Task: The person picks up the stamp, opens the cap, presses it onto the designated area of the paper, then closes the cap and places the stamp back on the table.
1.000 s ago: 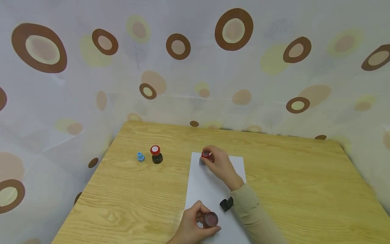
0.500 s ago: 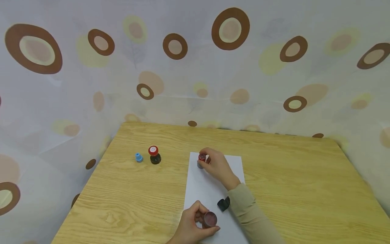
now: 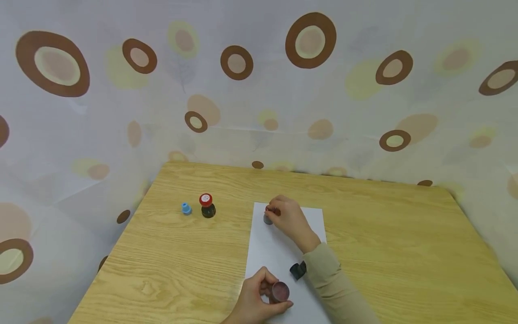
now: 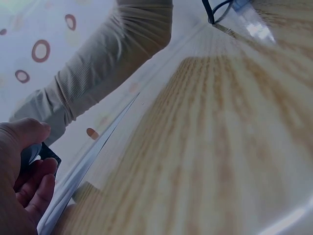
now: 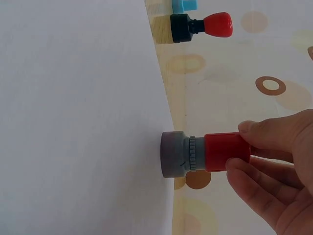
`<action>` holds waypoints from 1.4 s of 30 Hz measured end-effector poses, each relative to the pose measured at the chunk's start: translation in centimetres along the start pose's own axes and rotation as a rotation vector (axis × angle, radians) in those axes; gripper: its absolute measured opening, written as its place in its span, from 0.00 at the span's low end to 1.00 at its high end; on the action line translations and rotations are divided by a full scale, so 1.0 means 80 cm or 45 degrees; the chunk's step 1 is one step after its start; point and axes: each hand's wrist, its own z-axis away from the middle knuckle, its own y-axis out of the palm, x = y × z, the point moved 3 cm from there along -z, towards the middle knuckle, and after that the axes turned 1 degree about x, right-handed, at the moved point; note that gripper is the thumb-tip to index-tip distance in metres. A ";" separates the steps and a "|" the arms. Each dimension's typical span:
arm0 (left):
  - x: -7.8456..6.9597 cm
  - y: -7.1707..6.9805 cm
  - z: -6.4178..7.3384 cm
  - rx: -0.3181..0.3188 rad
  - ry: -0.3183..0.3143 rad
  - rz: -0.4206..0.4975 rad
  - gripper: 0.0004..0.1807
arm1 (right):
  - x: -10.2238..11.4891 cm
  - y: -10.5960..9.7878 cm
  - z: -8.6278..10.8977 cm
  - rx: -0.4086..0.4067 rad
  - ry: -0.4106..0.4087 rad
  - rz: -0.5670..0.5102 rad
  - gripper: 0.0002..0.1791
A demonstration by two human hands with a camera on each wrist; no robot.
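My right hand (image 3: 292, 221) pinches the red handle of a grey-based stamp (image 5: 198, 152) between thumb and fingers. Its round base meets the white paper (image 3: 275, 252) near the sheet's far left corner. In the head view the fingers cover most of that handle. Nearer to me, my left hand (image 3: 252, 299) holds a small round grey cap (image 3: 280, 291) with a dull reddish inside, its mouth facing up. The left wrist view shows this hand (image 4: 32, 171) curled at the left edge. Beside my right sleeve, a black cylindrical piece (image 3: 298, 271) lies on the paper, partly hidden by the cuff.
Left of the paper on the wooden table (image 3: 182, 261) stands another stamp (image 3: 207, 206), with a red knob and black base. A small light-blue piece (image 3: 186, 208) sits next to it. A patterned cloth (image 3: 259, 90) hangs behind the table.
My right hand and its stamp have shifted slightly toward me and left on the paper, and the fingers now cover more of the red handle. My left hand keeps its hold on the cap.
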 end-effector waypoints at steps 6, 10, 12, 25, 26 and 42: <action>0.001 0.002 -0.002 0.003 0.076 -0.004 0.18 | -0.002 0.000 0.001 -0.012 0.027 -0.012 0.09; -0.001 0.003 -0.004 0.007 0.102 -0.004 0.18 | -0.004 -0.001 0.002 -0.020 0.026 -0.050 0.11; -0.002 0.002 -0.004 0.007 0.094 -0.003 0.18 | -0.006 0.001 0.002 -0.025 0.017 -0.067 0.11; -0.003 -0.001 0.000 -0.009 0.110 -0.015 0.18 | -0.013 0.016 0.004 -0.134 -0.084 -0.168 0.14; -0.003 -0.002 0.000 -0.009 0.116 -0.019 0.18 | -0.013 0.017 0.004 -0.136 -0.081 -0.171 0.14; -0.006 0.000 -0.002 -0.012 0.090 -0.018 0.18 | -0.015 0.014 0.002 -0.122 -0.006 -0.263 0.12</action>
